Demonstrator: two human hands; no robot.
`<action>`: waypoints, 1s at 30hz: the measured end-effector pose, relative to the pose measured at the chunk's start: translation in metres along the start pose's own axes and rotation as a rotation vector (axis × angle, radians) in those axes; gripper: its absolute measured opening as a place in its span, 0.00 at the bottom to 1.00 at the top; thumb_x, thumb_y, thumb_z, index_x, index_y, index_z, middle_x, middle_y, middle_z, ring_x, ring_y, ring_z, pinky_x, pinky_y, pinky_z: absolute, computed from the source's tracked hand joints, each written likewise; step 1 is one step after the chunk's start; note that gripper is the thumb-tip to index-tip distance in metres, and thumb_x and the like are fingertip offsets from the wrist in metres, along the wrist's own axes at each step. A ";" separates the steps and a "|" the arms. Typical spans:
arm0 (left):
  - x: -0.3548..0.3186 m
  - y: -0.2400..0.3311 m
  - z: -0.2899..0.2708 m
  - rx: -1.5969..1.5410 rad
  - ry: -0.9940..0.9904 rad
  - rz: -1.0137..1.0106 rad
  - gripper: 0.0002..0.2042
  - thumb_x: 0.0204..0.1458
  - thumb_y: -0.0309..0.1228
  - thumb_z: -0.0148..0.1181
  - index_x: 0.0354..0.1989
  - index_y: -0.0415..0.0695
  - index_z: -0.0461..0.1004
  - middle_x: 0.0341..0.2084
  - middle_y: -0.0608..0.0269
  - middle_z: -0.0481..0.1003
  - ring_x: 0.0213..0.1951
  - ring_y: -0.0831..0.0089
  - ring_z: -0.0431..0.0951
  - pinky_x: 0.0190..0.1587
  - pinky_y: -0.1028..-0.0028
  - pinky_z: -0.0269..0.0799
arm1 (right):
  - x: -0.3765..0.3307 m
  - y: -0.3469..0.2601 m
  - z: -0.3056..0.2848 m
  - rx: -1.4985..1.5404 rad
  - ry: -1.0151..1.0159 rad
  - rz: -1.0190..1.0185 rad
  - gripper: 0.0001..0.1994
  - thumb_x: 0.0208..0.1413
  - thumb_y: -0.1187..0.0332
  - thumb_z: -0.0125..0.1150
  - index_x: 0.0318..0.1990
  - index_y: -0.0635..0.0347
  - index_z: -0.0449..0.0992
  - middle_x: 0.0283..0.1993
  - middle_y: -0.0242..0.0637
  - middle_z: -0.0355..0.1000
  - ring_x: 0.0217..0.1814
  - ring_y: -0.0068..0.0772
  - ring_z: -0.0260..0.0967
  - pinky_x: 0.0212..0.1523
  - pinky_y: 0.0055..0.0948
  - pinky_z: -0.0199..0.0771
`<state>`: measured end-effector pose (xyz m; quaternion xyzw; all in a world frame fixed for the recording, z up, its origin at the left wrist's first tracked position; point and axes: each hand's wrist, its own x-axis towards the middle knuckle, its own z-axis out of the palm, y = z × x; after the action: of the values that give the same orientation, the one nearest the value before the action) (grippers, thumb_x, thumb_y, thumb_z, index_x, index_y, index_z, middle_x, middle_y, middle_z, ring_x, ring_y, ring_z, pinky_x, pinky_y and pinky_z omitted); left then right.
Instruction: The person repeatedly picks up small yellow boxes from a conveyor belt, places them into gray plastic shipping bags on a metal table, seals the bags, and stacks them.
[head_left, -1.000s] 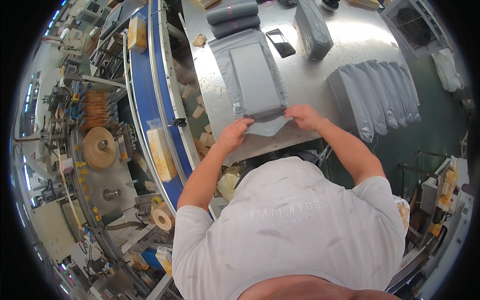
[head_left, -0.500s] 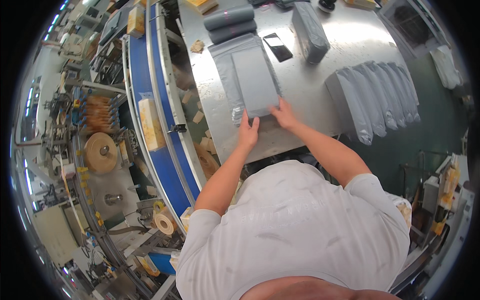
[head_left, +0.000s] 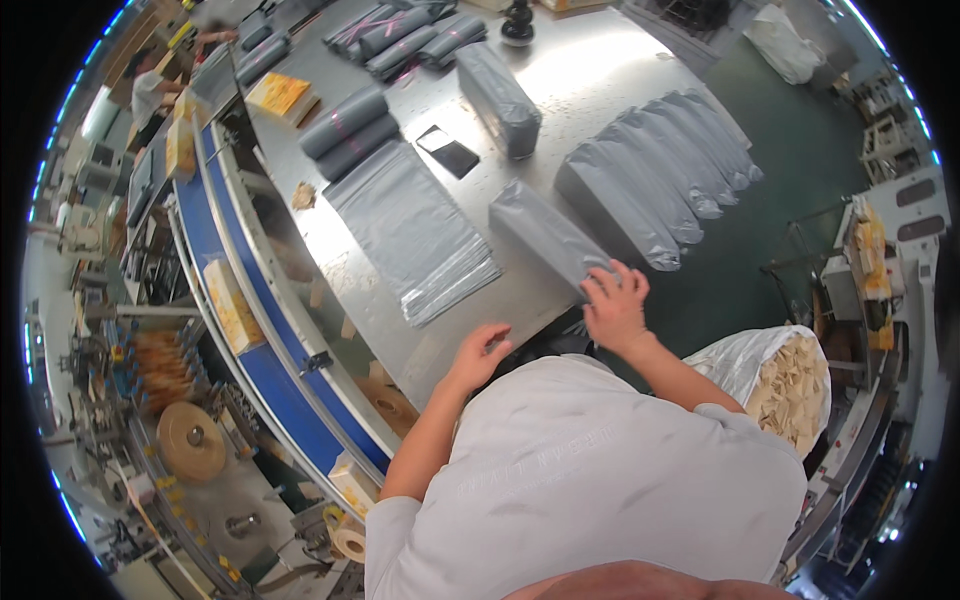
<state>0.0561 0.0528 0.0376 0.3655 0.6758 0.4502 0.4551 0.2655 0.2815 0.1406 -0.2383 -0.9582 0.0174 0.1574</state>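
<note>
Here's the left hand (head_left: pixel 482 356), empty, fingers loosely curled at the table's near edge. The right hand (head_left: pixel 616 308) spreads over the near end of a grey wrapped package (head_left: pixel 540 235), perhaps to steer it; whether it pinches, I can't tell. The package lies on the metal table (head_left: pixel 480 305), long axis slanting far-left to near-right, between flat grey bags (head_left: pixel 412 225) and a row of wrapped packages (head_left: pixel 665 170), ranked probably to save room.
</note>
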 end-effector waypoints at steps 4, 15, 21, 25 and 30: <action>0.008 -0.002 0.002 -0.003 -0.013 -0.002 0.15 0.63 0.31 0.66 0.56 0.39 0.80 0.50 0.52 0.82 0.49 0.62 0.83 0.54 0.66 0.78 | 0.028 -0.045 0.043 0.501 -0.292 0.029 0.37 0.49 0.64 0.72 0.68 0.59 0.66 0.60 0.46 0.73 0.66 0.56 0.68 0.66 0.50 0.66; -0.009 -0.037 -0.010 -0.119 0.247 -0.085 0.13 0.65 0.29 0.65 0.54 0.38 0.80 0.47 0.59 0.84 0.49 0.72 0.82 0.54 0.71 0.77 | 0.085 0.055 0.171 0.632 -0.312 0.463 0.44 0.55 0.72 0.66 0.79 0.53 0.51 0.40 0.42 0.79 0.45 0.49 0.79 0.51 0.46 0.78; -0.100 -0.070 -0.039 0.014 0.580 -0.237 0.14 0.65 0.35 0.63 0.54 0.40 0.81 0.44 0.53 0.85 0.46 0.66 0.84 0.52 0.67 0.79 | 0.097 0.078 0.169 0.388 -0.356 0.553 0.40 0.56 0.68 0.61 0.76 0.51 0.51 0.42 0.62 0.79 0.45 0.69 0.79 0.49 0.58 0.79; -0.171 -0.102 -0.060 0.182 1.057 -0.210 0.10 0.58 0.29 0.65 0.45 0.40 0.81 0.39 0.49 0.81 0.42 0.51 0.82 0.48 0.60 0.78 | 0.084 0.071 0.173 0.151 -0.399 0.456 0.30 0.62 0.63 0.60 0.71 0.62 0.64 0.70 0.59 0.68 0.66 0.60 0.72 0.66 0.50 0.72; -0.319 -0.192 -0.035 0.490 1.440 -0.824 0.16 0.52 0.28 0.66 0.50 0.43 0.78 0.51 0.50 0.75 0.58 0.46 0.72 0.58 0.51 0.70 | 0.059 0.033 0.189 0.135 -0.325 0.112 0.28 0.62 0.67 0.59 0.69 0.66 0.67 0.67 0.58 0.70 0.70 0.60 0.67 0.71 0.48 0.66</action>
<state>0.1082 -0.3080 -0.0458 -0.1950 0.9562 0.2127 -0.0485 0.1724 0.3465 -0.0247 -0.2741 -0.9530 0.1285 0.0148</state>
